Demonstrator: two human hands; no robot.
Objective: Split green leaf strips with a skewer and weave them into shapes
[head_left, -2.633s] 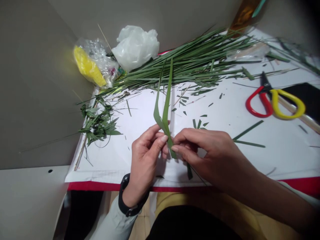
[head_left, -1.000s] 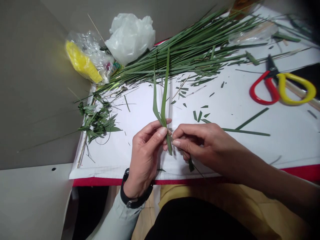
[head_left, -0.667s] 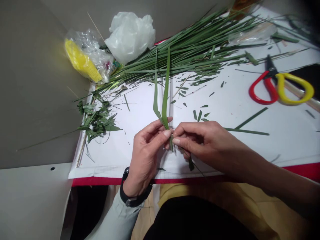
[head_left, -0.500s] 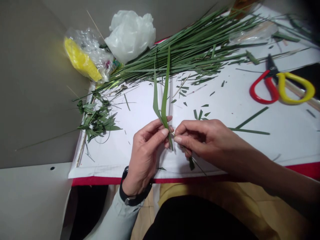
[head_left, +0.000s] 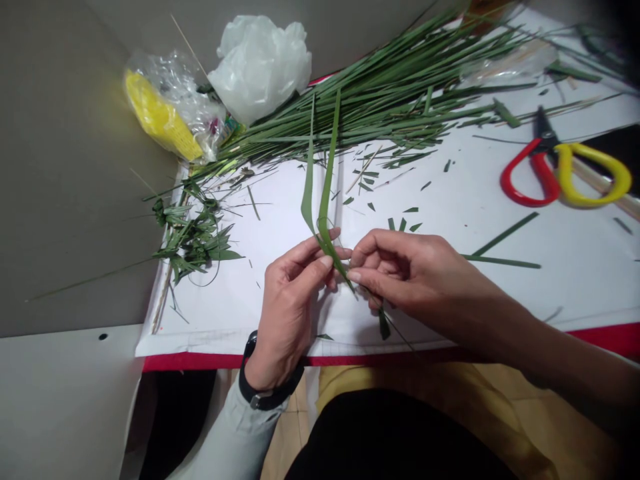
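Over the front of the worktable [head_left: 235, 310]: two bare hands set close together above its white cover, which ends in a red edge [head_left: 200, 361].
Left hand [head_left: 290, 293]: thumb pressed toward the fingers, gripping the green leaf blades near their base; a black wristband [head_left: 270, 395] circles the wrist.
Green leaf blades [head_left: 325, 193]: two long tapering lengths, diverging upward from the left hand's grip, their tips overlapping the view of the bundle; the lower end slants down to the right thumb.
Thin strand [head_left: 320, 221]: a fine curve beside the blades, just above the left fingers.
Right hand [head_left: 420, 270]: thumb and forefinger drawn narrow, the thumb tip at the leaf's lower end; what they pinch is too small to tell.
Dark leaf piece [head_left: 384, 325]: hangs below the right hand's curled fingers; its hold is hidden.
Leaf bundle [head_left: 380, 93]: long narrow leaves laid obliquely across the back.
Scissors [head_left: 549, 141]: at right, one handle red, one yellow, blades dark.
Leaf cluster [head_left: 195, 233]: tangled pieces at the left edge.
Cut strips [head_left: 505, 261]: two, angled together, beyond the right forearm.
Back left corner: white plastic bag [head_left: 263, 67] beside a yellow item [head_left: 163, 120] in clear wrapping.
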